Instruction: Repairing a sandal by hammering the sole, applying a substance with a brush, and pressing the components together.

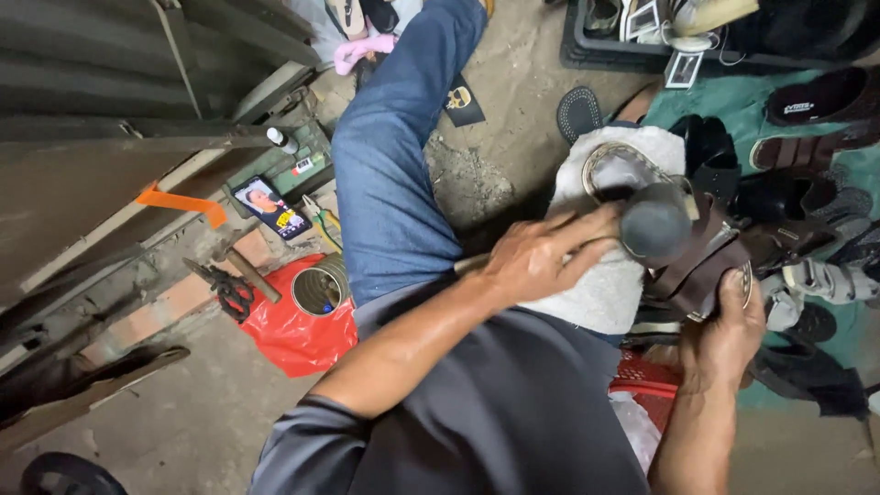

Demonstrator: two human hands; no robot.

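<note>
My left hand [536, 259] grips the wooden handle of a hammer [654, 225], whose round dark head hangs over a brown sandal [698, 275]. My right hand [727, 323] holds that sandal from below by its strap and edge. The sandal rests on a white cloth [600, 293] spread over my knee. Just beyond the hammer head lies a shoe sole with a pale rim [620, 168]. My other leg, in blue jeans [394, 174], stretches away from me.
On the ground to the left sit a red plastic bag [291, 337], a tin can [316, 291], scissors [231, 291], a second hammer [249, 273] and a phone [272, 209]. Several shoes and sandals [807, 197] lie on a green sheet at right. A red stool [646, 378] is under me.
</note>
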